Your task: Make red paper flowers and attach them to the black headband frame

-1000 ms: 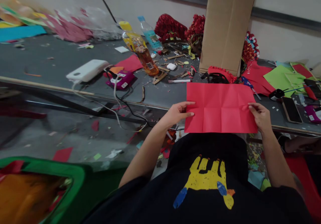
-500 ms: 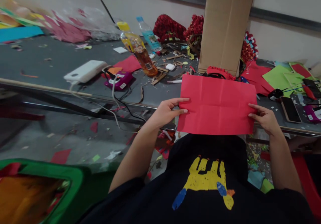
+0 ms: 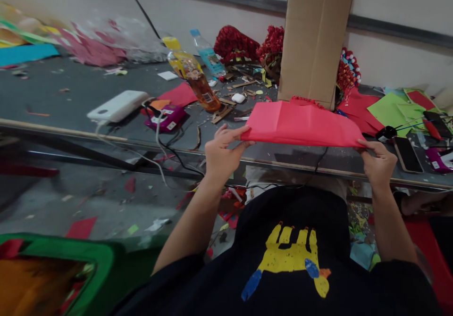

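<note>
Left hand (image 3: 222, 155) and right hand (image 3: 379, 162) pinch one red sheet (image 3: 300, 123), with two bottles (image 3: 200, 82) beyond, leftward.

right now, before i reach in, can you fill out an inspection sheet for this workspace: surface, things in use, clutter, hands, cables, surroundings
Surface: dark table, strewn with small bits.
Things in use: red paper sheet, creased, held up over the near part of the table; folded or only tilted, cannot tell.
Clutter: yellow-capped bottle, blue-capped bottle, brown strips, phone.
Hands: left hand grips the sheet's left end, right hand its right end.
Cables: white cable hangs over the front edge; black cable runs over it below the sheet.
Surroundings: upright cardboard at the table's back; green bin at the person's left; scraps on the floor.
</note>
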Motion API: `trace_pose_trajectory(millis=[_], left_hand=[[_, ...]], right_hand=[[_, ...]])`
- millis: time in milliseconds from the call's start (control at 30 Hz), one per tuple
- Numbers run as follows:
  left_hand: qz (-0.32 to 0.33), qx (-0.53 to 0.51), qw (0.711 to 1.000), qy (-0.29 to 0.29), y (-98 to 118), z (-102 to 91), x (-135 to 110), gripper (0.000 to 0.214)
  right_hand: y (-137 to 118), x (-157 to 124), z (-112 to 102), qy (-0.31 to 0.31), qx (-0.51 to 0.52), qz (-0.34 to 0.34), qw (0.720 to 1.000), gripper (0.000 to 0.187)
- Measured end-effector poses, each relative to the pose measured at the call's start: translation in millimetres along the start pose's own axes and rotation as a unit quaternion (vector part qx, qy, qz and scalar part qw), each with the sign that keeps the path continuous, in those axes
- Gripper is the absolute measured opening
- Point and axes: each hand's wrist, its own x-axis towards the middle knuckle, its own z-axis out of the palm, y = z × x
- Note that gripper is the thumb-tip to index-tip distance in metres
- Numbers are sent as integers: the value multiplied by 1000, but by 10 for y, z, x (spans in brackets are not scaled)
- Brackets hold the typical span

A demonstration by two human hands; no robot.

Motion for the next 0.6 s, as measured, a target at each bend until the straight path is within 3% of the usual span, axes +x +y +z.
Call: trace_pose_trajectory(millis=[133,333,400,600], left_hand=[[40,110,993,31,46,-3,52,13],[86,211,974,14,79,-31,40,9],[103,233,967,-26,171,16,23,7],[236,213,912,-260,570,303,95,49]], right_hand=[[0,43,35,21,-19,-59,998,13],[-45,79,48,23,-46,-115,992,13],[-75,81,76,12,-29,-125,992,15],[-120,63,210,-46,-6,-158,986,15]])
